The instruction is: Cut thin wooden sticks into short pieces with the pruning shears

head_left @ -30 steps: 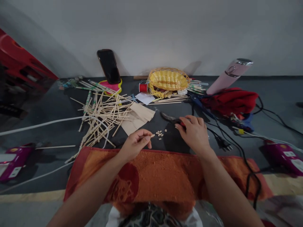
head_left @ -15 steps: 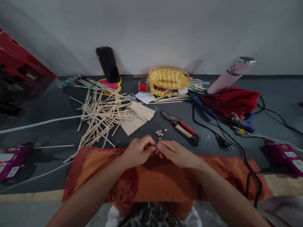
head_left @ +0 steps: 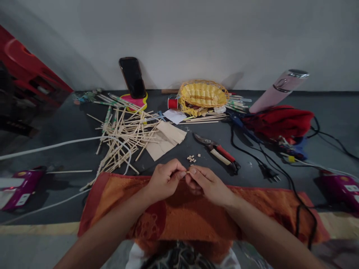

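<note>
My left hand (head_left: 167, 180) and my right hand (head_left: 206, 184) meet fingertip to fingertip over the far edge of an orange towel (head_left: 196, 220). Both are closed in a pinch. Whatever sits between the fingertips is tiny and mostly covered, so I cannot make out its kind. Just beyond the fingers lies a small cluster of short cut wooden pieces (head_left: 192, 158). Pruning shears (head_left: 217, 150) with one red and one cream handle rest to the right of these pieces. Brown paper (head_left: 165, 140) lies beyond my left hand, beside a heap of thin wooden sticks (head_left: 126, 134).
A phone (head_left: 132, 77) leans on the wall. At the back stand a yellow basket (head_left: 204, 94), a red thread spool (head_left: 172, 103) and a pink flask (head_left: 277, 91). Black cables (head_left: 283, 172) cross the right side. Purple power units (head_left: 24, 188) sit at both sides.
The view has shifted slightly, so the table things appear a little further right. My hands stay together, with the right hand's lower fingers slightly moved.
</note>
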`<state>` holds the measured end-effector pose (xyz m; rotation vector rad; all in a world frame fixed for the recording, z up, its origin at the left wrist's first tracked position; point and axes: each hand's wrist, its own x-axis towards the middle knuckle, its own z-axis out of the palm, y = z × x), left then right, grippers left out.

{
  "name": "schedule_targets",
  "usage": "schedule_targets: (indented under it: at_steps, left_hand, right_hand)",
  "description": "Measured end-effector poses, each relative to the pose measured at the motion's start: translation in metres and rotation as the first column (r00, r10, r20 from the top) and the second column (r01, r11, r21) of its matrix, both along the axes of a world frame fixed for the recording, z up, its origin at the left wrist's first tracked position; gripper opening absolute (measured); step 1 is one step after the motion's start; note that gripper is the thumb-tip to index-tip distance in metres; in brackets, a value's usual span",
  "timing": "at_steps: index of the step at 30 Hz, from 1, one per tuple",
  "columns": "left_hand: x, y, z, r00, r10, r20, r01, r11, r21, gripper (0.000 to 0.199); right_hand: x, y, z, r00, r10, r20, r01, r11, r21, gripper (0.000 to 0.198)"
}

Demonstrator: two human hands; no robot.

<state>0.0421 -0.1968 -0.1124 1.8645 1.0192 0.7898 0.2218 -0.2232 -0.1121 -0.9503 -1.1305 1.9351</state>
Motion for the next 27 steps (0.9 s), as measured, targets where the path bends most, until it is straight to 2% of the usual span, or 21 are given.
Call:
schedule_targets:
  at_steps: [4, 8, 10, 12, 14, 16, 18, 21, 24, 27]
  left_hand:
    - [0.003, -0.005, 0.000, 0.998, 0.032, 0.045, -0.031, 0.999, -0.034, 0.015]
    - [0.001, -0.007, -0.005, 0.967, 0.163, 0.195, -0.134, 0.979, -0.157, 0.013]
    - [-0.002, -0.004, -0.006, 0.938, 0.219, 0.270, -0.152, 0.957, -0.249, 0.015]
    - [-0.003, 0.000, -0.005, 0.920, 0.224, 0.321, -0.122, 0.943, -0.308, 0.018]
    - [-0.002, 0.004, -0.004, 0.914, 0.212, 0.346, -0.089, 0.937, -0.337, 0.019]
    - [0.000, 0.006, -0.004, 0.924, 0.177, 0.339, -0.045, 0.931, -0.362, 0.021]
    - [0.002, 0.006, -0.003, 0.944, 0.125, 0.305, -0.002, 0.927, -0.375, 0.023]
    - [0.004, 0.004, -0.003, 0.962, 0.064, 0.265, 0.044, 0.922, -0.385, 0.025]
    - [0.004, 0.004, -0.004, 0.964, 0.055, 0.260, 0.055, 0.916, -0.398, 0.025]
    - [0.003, 0.006, -0.006, 0.963, 0.062, 0.264, 0.048, 0.919, -0.391, 0.024]
  right_hand:
    - [-0.003, -0.003, 0.000, 0.999, -0.004, -0.054, 0.003, 1.000, -0.018, 0.042]
    - [0.001, 0.000, 0.006, 0.982, -0.097, -0.160, 0.094, 0.995, -0.027, 0.037]
    - [0.009, 0.005, 0.010, 0.974, -0.170, -0.147, 0.176, 0.984, 0.026, 0.034]
    - [0.019, 0.011, 0.012, 0.972, -0.235, -0.006, 0.232, 0.955, 0.184, 0.033]
    - [0.027, 0.017, 0.010, 0.918, -0.327, 0.222, 0.213, 0.883, 0.418, 0.028]
    - [0.032, 0.020, 0.006, 0.817, -0.417, 0.398, 0.094, 0.777, 0.622, 0.022]
    - [0.032, 0.021, 0.000, 0.756, -0.462, 0.463, -0.050, 0.665, 0.745, 0.017]
    - [0.028, 0.022, -0.010, 0.749, -0.481, 0.456, -0.157, 0.539, 0.827, 0.012]
    - [0.025, 0.023, -0.016, 0.744, -0.494, 0.450, -0.192, 0.487, 0.852, 0.010]
    - [0.026, 0.025, -0.019, 0.700, -0.491, 0.519, -0.278, 0.482, 0.831, 0.012]
